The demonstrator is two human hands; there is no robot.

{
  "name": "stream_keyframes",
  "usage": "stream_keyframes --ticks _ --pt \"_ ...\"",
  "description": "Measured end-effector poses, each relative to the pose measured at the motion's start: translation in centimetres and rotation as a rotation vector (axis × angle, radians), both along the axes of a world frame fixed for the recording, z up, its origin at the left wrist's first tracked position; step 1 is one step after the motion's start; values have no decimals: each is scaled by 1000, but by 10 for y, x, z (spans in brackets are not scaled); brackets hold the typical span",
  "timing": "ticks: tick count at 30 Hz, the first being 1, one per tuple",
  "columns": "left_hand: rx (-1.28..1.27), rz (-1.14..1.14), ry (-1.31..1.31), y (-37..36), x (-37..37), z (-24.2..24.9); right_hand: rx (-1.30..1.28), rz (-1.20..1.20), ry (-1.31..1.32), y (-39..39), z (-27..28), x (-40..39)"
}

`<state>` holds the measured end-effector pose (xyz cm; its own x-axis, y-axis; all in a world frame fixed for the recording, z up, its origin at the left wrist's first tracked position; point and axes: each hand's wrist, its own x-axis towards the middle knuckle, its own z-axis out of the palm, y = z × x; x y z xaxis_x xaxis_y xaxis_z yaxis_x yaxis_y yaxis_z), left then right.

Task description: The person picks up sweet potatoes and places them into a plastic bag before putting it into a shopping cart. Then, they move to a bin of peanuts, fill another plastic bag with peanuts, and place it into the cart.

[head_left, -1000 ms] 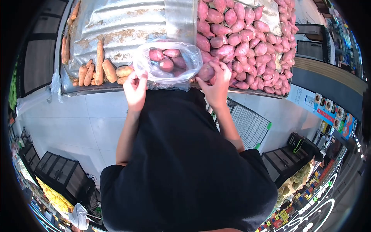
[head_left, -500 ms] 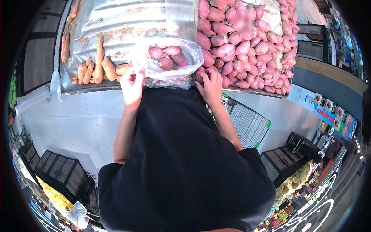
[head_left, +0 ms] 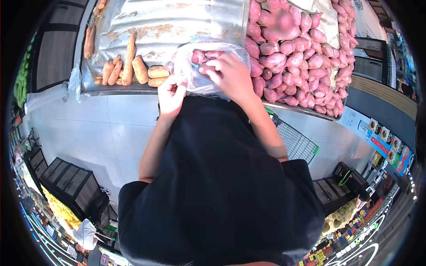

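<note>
A clear plastic bag (head_left: 190, 75) lies open at the front edge of the display, with several purple-red sweet potatoes (head_left: 198, 56) inside. My left hand (head_left: 172, 94) pinches the bag's near left rim. Over the bag's right side is my right hand (head_left: 230, 77), its fingers curled round a sweet potato (head_left: 207, 68) that shows only in part. The hand hides part of the bag's contents. Right beside the bag rises a big pile of sweet potatoes (head_left: 293, 60).
Several carrots (head_left: 128, 60) lie along the front of the metal tray (head_left: 173, 17) at the left. A shopping cart (head_left: 295, 137) stands below the display's right side. Dark cabinets (head_left: 71, 179) are at the lower left.
My right hand has moved from the edge of the pile up and over the open bag. My left hand still holds the bag's rim. The whole view has shifted slightly.
</note>
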<state>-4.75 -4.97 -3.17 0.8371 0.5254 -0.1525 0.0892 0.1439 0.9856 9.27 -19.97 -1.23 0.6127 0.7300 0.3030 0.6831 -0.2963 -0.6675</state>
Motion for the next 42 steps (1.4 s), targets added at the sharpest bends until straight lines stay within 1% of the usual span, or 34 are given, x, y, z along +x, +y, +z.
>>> stream_keyframes --ticks 1,3,4,7,11,13,16,20,22,23,25,26,28,30,31,32,34,35,39,41,42 --pt "7 0 -5 0 -1 -2 7 1 -4 7 -3 0" --pt "28 10 -6 0 -3 -6 -176 68 -91 15 -12 -3" --pt "29 11 -9 0 -5 -7 -175 68 -94 16 -15 -4" --pt "34 -8 9 2 -10 -12 -218 2 -263 16 -27 -5" --pt "42 -20 -15 2 -9 -13 -282 -82 -270 6 -30 -8" --pt "26 -18 -14 0 -8 -13 -308 -82 -188 2 -26 -9" --pt "-6 -28 -21 -1 -5 -13 -299 -106 -121 2 -28 -11" --pt "15 -38 -12 -1 -3 -11 -235 -116 -140 5 -35 -13" --pt "27 -25 -28 1 -3 -9 -189 -165 -42 3 -25 -16" --pt "24 -25 -27 2 -3 -9 -192 -166 -41 -2 -19 -17" --pt "28 -24 -29 4 -4 -9 -137 -334 40 -18 -1 -18" --pt "22 -19 -25 5 -6 -11 -144 -329 42 -28 7 -20" --pt "16 -17 -29 7 -6 -13 -27 -569 120 -51 18 -20" --pt "2 32 -40 3 -4 -9 -18 -665 55 -75 11 -15" --pt "5 69 -55 3 -3 -7 14 -671 121 -87 4 -11" --pt "9 105 -70 3 -3 -6 10 -671 121 -95 -3 -12" --pt "-9 130 -104 3 -3 -7 55 -714 289 -103 -9 -14" --pt "0 123 -124 5 -3 -7 45 -723 186 -106 -11 -15" --pt "14 111 -142 9 0 -2 11 -743 243 -113 -18 -16" --pt "-5 118 -133 8 0 -3 -108 -604 18 -111 -27 -17" --pt "-25 126 -123 8 1 -4 -106 -605 17 -110 -31 -19"
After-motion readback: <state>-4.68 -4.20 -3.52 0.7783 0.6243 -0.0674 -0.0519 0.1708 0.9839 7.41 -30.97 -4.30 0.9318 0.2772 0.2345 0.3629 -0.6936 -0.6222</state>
